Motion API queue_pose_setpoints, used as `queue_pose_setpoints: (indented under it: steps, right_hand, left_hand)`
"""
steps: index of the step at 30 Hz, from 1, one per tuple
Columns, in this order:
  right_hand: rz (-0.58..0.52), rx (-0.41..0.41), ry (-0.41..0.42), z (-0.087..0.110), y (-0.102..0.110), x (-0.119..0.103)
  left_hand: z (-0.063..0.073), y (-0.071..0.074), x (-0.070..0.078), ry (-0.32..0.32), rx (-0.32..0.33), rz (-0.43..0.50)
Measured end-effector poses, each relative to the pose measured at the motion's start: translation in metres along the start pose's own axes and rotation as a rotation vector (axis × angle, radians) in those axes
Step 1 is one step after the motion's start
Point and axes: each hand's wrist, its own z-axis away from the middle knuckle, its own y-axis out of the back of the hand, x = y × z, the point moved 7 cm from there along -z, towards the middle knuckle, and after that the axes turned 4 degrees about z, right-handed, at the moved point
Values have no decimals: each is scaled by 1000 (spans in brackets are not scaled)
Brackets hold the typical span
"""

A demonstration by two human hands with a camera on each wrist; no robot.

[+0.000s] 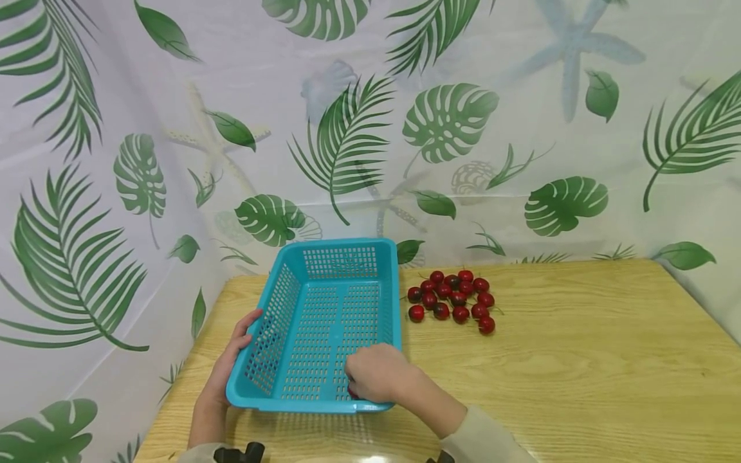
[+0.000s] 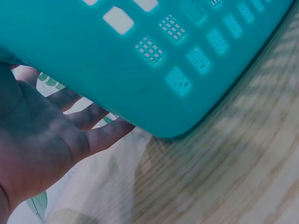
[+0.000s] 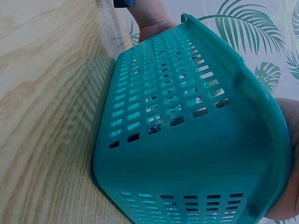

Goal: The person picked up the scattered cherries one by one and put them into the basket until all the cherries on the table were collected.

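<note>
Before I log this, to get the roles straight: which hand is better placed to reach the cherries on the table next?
Probably the right hand: it is on the side of the basket nearer the cherries; the left hand touches the opposite rim.

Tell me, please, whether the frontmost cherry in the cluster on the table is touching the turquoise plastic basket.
Apart. The head view shows bare wooden tabletop between the frontmost cherry and the turquoise plastic basket.
</note>
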Motion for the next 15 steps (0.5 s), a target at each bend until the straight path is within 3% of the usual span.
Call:
queue_pose_setpoints:
  steps: [15]
  right_hand:
    - [-43, 54, 10, 2, 2, 1]
  left_hand:
    - [0, 0, 0, 2, 5, -8]
